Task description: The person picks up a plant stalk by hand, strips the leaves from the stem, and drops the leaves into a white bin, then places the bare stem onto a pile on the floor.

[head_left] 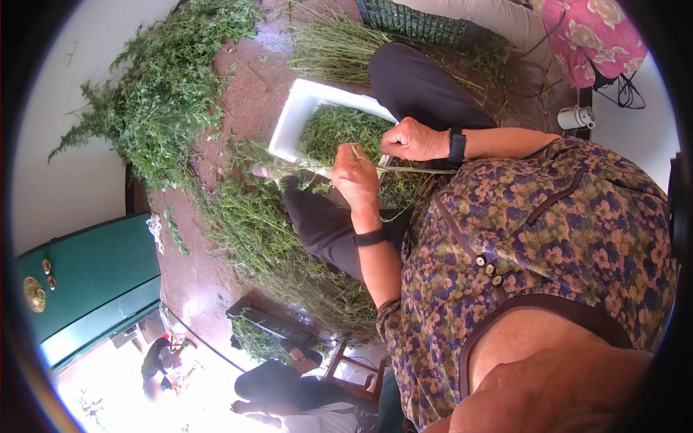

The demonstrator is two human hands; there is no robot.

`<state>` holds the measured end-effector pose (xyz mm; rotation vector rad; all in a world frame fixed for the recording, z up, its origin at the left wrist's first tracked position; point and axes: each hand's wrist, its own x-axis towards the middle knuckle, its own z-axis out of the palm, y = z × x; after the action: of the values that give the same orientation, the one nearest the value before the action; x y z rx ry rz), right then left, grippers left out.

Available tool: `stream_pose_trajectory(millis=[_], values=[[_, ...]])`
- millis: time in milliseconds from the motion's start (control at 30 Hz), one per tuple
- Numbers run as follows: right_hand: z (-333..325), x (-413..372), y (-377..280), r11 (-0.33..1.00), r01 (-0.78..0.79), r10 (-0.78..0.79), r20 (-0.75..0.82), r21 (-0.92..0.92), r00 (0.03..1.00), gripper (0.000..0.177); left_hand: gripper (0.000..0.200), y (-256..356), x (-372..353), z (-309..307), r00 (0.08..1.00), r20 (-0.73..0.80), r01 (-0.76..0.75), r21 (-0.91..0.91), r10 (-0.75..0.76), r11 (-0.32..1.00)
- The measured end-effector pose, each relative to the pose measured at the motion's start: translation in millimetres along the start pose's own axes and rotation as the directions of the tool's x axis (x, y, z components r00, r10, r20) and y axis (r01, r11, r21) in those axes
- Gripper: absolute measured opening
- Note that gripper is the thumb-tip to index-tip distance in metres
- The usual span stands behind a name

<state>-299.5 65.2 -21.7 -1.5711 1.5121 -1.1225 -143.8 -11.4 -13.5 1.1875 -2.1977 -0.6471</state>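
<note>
My left hand [354,173] is closed round a thin green plant stem [422,170], whose bare end reaches toward my shirt. Close beside it, my right hand [413,140] is pinched shut near the stem; what lies between its fingertips is too small to tell. Under and beyond both hands, a white foam box [286,124] stands between my legs, with loose green leaves [339,128] inside. Leafy stalks [253,209] lie beside the box and against my leg.
A big leafy heap [173,94] lies by the wall, and bare-looking stalks [325,50] lie beyond the box. A dark crate [419,25] stands near another seated person. A green door [94,274] is at left. More people sit at the bottom, near a black tray [263,317].
</note>
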Motion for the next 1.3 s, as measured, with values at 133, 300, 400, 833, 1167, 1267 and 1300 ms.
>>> stream_pose_trajectory(millis=[133,300,400,833,1167,1267,1300], values=[[-6,-2,-6,0.968,-0.207,0.197,0.084,0.142,0.977,0.018,0.01,-15,5,9,0.961,-0.173,0.205,-0.069,-0.214,0.976],[-10,-5,2,0.781,-0.393,0.335,0.206,0.486,0.919,0.018,0.02,-85,23,-19,0.861,-0.061,0.357,-0.634,-0.505,0.686],[-7,-3,6,0.717,-0.397,0.335,0.217,0.573,0.917,0.018,0.041,-62,14,-12,0.913,0.041,0.354,-0.574,-0.405,0.738],[-6,-2,7,0.697,-0.422,0.346,0.244,0.579,0.906,0.02,0.02,-19,-1,2,0.974,0.227,0.136,-0.528,-0.015,0.838],[-8,-3,7,0.699,-0.393,0.309,0.243,0.597,0.92,0.019,0.012,-22,2,11,0.975,-0.219,-0.085,-0.201,0.04,0.976],[-9,-3,6,0.721,-0.4,0.326,0.233,0.565,0.916,0.019,0.015,-44,12,-11,0.972,-0.167,0.127,-0.213,-0.164,0.969],[-9,-3,6,0.746,-0.401,0.337,0.218,0.531,0.916,0.019,0.02,-43,11,-10,0.982,-0.116,0.12,-0.236,-0.15,0.964]])
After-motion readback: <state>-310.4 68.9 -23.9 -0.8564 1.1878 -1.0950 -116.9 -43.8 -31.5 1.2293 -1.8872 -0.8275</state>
